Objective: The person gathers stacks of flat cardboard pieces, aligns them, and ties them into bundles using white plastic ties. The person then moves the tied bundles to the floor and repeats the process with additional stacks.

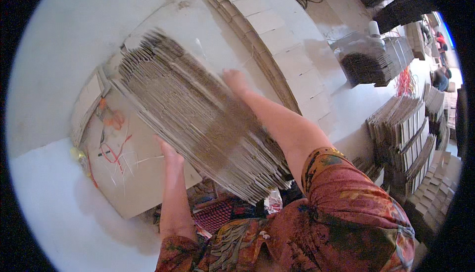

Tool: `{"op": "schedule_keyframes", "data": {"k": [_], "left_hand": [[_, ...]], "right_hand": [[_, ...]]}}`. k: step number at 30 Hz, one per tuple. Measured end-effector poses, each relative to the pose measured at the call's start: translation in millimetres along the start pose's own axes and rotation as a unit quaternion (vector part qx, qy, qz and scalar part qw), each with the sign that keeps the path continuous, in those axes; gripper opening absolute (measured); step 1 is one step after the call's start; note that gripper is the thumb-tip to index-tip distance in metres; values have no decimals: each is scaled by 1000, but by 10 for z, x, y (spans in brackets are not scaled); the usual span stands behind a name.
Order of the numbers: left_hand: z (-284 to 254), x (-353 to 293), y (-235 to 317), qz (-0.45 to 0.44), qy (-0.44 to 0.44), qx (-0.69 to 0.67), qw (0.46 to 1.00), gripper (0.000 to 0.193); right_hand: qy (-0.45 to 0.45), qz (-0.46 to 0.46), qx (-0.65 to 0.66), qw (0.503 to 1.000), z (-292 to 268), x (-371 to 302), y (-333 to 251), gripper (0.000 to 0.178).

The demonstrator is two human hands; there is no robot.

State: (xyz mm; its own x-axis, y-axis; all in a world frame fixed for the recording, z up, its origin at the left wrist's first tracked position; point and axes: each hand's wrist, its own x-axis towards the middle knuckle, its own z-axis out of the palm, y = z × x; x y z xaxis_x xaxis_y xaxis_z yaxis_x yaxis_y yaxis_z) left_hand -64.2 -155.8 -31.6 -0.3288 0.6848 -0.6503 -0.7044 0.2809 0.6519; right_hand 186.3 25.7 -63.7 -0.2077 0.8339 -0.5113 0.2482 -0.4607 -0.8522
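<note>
A thick bundle of flat cardboard sheets (198, 113) lies slantwise between my two hands, with its many layered edges facing up and its near end close to my body. My left hand (170, 152) is against its left side, fingers partly hidden at the bundle's edge. On the other side, my right hand (235, 82) is at the bundle's right edge with its fingers curled in; they look slightly blurred. The bundle seems gripped between the two hands. Red-handled scissors (114, 155) lie on a cardboard sheet (143, 193) to the left, among thin white strips.
Beyond my right hand runs a long row of pale cardboard pieces (289, 59). Cardboard stacks (396, 138) stand at the right, with a dark-sided stack (368, 64) farther back. An orange object (114, 118) lies left of the bundle. A white wall (74, 49) borders the left.
</note>
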Motion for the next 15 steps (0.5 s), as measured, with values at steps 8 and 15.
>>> {"op": "schedule_keyframes", "data": {"k": [8,15], "left_hand": [[736,66,-226,-27,14,73,997,83],[1088,370,-348,-44,-41,112,992,70]], "right_hand": [[-4,-93,-99,991,-525,-135,146,81],[30,-27,-152,988,-775,-126,-93,90]]}}
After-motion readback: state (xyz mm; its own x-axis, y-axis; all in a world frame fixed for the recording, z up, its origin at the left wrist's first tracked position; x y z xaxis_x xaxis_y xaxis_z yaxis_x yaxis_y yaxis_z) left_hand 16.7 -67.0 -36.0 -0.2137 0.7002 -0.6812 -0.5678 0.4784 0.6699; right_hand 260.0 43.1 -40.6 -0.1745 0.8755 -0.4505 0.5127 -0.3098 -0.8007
